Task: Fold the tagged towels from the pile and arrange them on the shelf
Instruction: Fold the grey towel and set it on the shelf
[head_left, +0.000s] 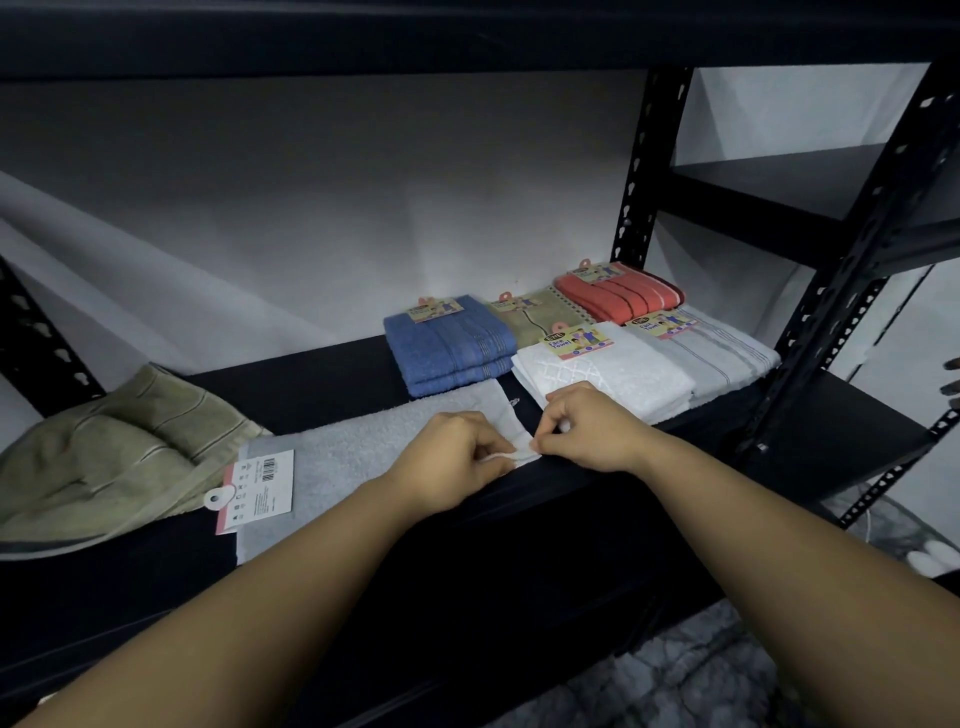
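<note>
A light grey towel (353, 447) lies spread flat along the front of the black shelf (322, 364), its card tag (254, 491) at the left end. My left hand (457, 457) and my right hand (587, 423) both pinch the towel's right edge, fingertips almost touching. To the left sits a crumpled olive towel (114, 457), the pile. Behind my hands are folded tagged towels: a blue one (452, 345), a beige one (535, 312), an orange one (618, 293), a white patterned one (608, 371) and a white striped one (722, 348).
A black perforated upright (841, 291) stands at the right, with another shelf level (769, 182) beyond it. A white wall backs the shelf. A patterned floor (691, 675) shows below at the right.
</note>
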